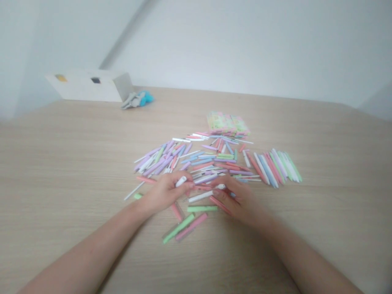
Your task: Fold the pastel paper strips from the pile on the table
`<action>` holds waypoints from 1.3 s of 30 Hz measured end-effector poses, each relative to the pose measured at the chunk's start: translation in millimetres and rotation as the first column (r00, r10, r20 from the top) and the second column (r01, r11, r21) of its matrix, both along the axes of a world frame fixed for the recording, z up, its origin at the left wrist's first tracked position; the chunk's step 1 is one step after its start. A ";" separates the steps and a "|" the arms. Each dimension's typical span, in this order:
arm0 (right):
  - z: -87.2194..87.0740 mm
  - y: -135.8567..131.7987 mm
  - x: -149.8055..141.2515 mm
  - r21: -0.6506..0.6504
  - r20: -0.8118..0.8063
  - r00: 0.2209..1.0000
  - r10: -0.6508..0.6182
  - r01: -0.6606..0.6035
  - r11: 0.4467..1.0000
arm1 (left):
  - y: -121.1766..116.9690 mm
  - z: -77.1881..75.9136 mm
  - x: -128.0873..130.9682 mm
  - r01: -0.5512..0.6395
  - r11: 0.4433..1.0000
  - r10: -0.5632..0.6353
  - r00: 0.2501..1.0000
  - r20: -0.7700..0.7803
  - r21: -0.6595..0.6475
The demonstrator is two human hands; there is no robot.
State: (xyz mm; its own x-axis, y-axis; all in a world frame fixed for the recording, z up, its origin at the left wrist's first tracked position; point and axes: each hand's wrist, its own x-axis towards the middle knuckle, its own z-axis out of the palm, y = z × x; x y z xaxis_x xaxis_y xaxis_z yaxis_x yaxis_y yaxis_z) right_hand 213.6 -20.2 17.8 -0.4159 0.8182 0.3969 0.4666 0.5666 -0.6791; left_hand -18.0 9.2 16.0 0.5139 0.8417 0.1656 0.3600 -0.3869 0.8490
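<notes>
My left hand (170,188) is closed on a short white pen piece (180,181), its round end sticking up between thumb and fingers. Just across from it, my right hand (237,197) pinches another white pen piece (221,186) with thumb and fingertips. Beneath and between the hands lie loose pen parts, among them a white barrel (200,197) and a light green one (202,208). Closer to me, a green barrel (179,228) rests alongside a pink barrel (192,227). Blur hides the finer shape of the held pieces.
Beyond my hands spreads a pile of pastel pen parts (162,158) and thin white sticks. A row of pens (272,167) lies to the right. Stacked green-and-pink packs (228,123) sit behind. A white box (88,87) and a crumpled grey-and-blue item (137,99) stand back left.
</notes>
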 end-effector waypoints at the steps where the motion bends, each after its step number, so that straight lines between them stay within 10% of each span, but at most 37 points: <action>1: 0.8 -0.5 0.3 0.016 -0.005 1.000 0.011 -0.011 1.000 | -0.1 -0.1 0.0 0.006 1.000 -0.006 1.000 0.009 0.004; 12: 6.6 -3.9 0.3 0.155 -0.085 0.993 0.086 -0.072 0.985 | -3.4 0.0 2.2 0.030 1.000 -0.030 0.998 0.050 -0.006; 17: 7.3 -10.0 -3.0 -0.156 -0.319 0.947 -0.029 -0.022 0.987 | -3.2 -1.8 1.5 -0.009 1.000 0.009 0.998 0.066 0.008; 20: 7.4 -15.9 -8.0 -0.472 -0.586 0.807 -0.077 -0.263 0.842 | -2.2 -3.6 0.8 -0.037 0.999 0.036 0.997 0.066 0.013; 24: 10.7 -21.8 -13.1 -0.477 -0.747 0.665 -0.014 -0.521 0.708 | -1.7 -4.9 0.4 -0.045 0.999 0.043 0.996 0.084 0.020; 39: 10.9 -20.7 -11.9 -0.133 -0.675 0.726 0.132 -0.295 0.946 | -2.4 -2.5 0.3 -0.053 0.998 0.052 0.998 0.045 0.017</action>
State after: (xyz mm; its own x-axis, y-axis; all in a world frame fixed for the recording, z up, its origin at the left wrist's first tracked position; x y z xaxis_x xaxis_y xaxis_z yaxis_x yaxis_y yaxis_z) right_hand 201.7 -40.9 28.7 -0.2971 0.8366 0.4602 -0.2504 0.3969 -0.8831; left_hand -17.7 6.9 13.5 0.4605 0.8640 0.2034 0.3422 -0.3842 0.8575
